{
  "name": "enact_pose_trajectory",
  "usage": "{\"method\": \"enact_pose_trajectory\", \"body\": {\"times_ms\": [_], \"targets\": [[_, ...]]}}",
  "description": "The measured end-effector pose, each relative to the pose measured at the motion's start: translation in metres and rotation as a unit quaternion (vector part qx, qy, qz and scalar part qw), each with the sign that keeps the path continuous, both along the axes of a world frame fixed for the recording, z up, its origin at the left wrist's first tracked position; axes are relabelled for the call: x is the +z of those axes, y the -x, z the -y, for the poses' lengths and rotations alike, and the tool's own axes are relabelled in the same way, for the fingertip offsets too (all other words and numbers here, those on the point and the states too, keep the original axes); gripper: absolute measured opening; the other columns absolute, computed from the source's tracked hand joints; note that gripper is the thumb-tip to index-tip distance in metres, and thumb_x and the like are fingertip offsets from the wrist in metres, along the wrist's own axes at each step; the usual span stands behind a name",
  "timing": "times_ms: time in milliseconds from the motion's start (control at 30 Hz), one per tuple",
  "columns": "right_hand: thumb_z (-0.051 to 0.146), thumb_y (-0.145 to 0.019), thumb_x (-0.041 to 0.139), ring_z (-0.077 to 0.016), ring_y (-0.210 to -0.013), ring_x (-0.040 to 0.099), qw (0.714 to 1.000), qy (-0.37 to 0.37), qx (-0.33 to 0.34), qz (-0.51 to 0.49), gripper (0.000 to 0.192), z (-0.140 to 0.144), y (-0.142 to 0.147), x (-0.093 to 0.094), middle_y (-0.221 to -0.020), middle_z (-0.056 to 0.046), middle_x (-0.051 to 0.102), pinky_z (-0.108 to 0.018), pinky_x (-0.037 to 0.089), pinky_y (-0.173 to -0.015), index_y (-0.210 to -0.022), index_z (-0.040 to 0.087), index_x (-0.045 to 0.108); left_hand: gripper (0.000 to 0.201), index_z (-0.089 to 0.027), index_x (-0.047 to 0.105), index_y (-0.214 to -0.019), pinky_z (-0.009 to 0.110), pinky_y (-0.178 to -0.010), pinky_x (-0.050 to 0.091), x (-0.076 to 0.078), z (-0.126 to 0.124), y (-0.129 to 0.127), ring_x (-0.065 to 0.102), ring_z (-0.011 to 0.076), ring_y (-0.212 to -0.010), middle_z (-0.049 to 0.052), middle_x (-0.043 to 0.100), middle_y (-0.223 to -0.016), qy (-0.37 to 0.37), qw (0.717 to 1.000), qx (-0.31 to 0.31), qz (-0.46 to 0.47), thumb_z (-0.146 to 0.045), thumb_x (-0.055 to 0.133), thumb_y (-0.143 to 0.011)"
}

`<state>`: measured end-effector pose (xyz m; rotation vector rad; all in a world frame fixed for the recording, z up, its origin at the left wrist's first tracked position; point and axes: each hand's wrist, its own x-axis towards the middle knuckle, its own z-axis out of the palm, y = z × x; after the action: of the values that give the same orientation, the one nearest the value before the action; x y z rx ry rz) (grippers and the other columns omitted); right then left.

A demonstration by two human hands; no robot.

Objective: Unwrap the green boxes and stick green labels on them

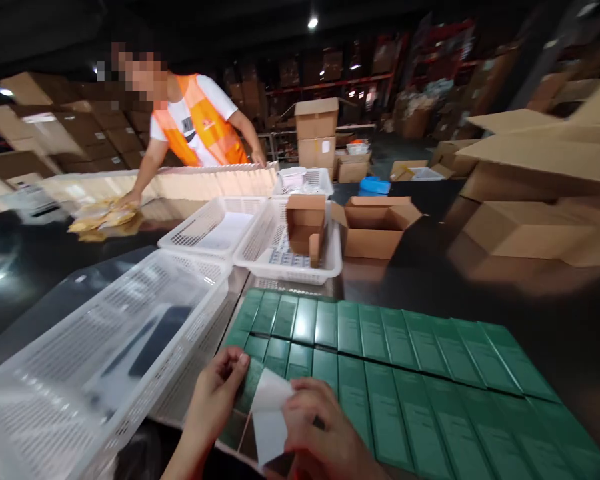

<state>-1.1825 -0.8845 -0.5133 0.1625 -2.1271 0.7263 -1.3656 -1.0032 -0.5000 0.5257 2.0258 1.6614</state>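
Two rows of glossy green boxes (353, 327) lie side by side in front of me. My left hand (213, 393) is at the near left corner of these rows, its thumb and index finger pinched together. Anything between those fingertips is too small to make out. Between my hands is a white paper sheet (270, 417) with a fold across it, tilted over the near green boxes. My right hand (320, 423) grips its right edge with curled fingers, close above the boxes.
A long white perforated basket (145, 340) holding plastic-wrapped items stands left. Beyond are smaller white baskets (215, 227), an open carton (375, 227) and a blue tray (375, 185). Large cartons (530, 230) stand right. Across the table, a person in an orange vest (207, 123) reaches toward yellow packets (105, 217).
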Motion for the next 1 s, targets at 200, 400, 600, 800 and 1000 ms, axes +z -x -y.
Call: {"method": "enact_pose_trajectory", "body": {"times_ms": [200,400,600,800,1000], "targets": [[0.015,-0.099,0.053,-0.0173,-0.118,0.064,0.999,0.034,-0.004,0.035,0.018,-0.005,-0.011,-0.003,-0.121,-0.008,0.062,-0.021,0.06,-0.092,-0.096,0.024,0.068,0.04,-0.018,0.068,-0.09,0.024,-0.053,0.035,0.02,0.019,-0.011,0.049,0.0118,-0.054,-0.002,0.057,-0.061,0.041,0.992,-0.084,-0.085,-0.057,0.064,-0.087],[0.009,-0.093,0.059,-0.0231,-0.118,0.066,0.995,0.081,0.025,0.044,0.019,-0.011,-0.027,-0.008,-0.127,-0.008,0.056,-0.03,0.065,-0.091,-0.099,0.025,0.067,0.052,-0.018,0.068,-0.121,0.033,-0.07,0.052,0.084,0.059,0.049,0.069,0.0205,-0.073,0.008,0.075,-0.091,0.206,0.93,-0.005,-0.306,-0.06,0.053,-0.094],[0.01,-0.094,0.063,-0.0204,-0.111,0.068,0.996,0.068,-0.031,0.046,0.015,-0.011,-0.032,-0.007,-0.124,-0.008,0.058,-0.031,0.065,-0.087,-0.098,0.024,0.067,0.056,-0.027,0.051,-0.149,0.053,-0.111,0.039,0.059,0.076,0.166,0.052,0.0355,-0.137,0.012,0.06,-0.148,0.483,0.805,-0.146,-0.312,-0.05,0.045,-0.099],[0.015,-0.097,0.06,-0.0186,-0.109,0.068,0.993,0.03,-0.069,0.086,0.013,-0.017,-0.036,-0.012,-0.122,-0.008,0.061,-0.028,0.064,-0.082,-0.095,0.025,0.067,0.083,-0.032,0.025,-0.162,0.083,-0.111,-0.004,0.018,0.094,0.202,0.002,0.0527,-0.155,0.01,0.02,-0.171,0.548,0.777,-0.141,-0.276,-0.07,0.046,-0.091],[0.016,-0.095,0.062,-0.019,-0.102,0.071,0.992,0.035,-0.069,0.1,0.011,-0.013,-0.03,-0.009,-0.12,-0.006,0.063,-0.029,0.064,-0.081,-0.094,0.026,0.067,0.12,-0.027,-0.004,-0.163,0.084,-0.109,-0.009,0.009,0.096,0.233,-0.02,0.0564,-0.149,0.014,-0.008,-0.172,0.615,0.749,-0.041,-0.242,-0.094,0.039,-0.073]]}}
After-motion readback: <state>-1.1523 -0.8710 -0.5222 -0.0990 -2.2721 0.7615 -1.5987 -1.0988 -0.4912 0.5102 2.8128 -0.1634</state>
